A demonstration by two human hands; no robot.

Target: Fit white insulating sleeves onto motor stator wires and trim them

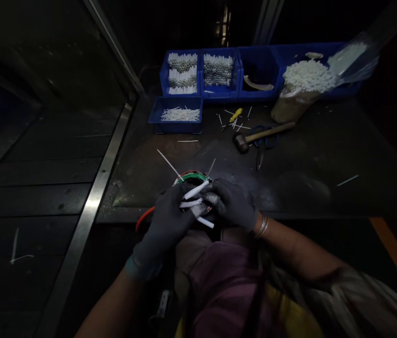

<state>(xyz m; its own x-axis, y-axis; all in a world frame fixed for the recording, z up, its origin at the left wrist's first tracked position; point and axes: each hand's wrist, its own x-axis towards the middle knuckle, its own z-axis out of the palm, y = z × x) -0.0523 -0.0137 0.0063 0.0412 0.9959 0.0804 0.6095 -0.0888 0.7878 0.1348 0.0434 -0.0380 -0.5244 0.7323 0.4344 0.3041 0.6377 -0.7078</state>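
Left hand (pixel 168 220), gloved, was closed around wound coil (pixel 194 178) at worktop (pixel 307 169) near edge. Right hand (pixel 232 204) pinched white sleeves (pixel 195 190) on it. Mallet (pixel 255 137) and blue bins (pixel 219 93) sat farther back.

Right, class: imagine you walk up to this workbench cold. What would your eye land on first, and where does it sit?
First come the dark gloves: the left hand and right hand are closed on a round wire coil bristling with white tubes, at the near edge of the bench. Next is the row of blue bins along the back, and then the mallet lying right of centre.
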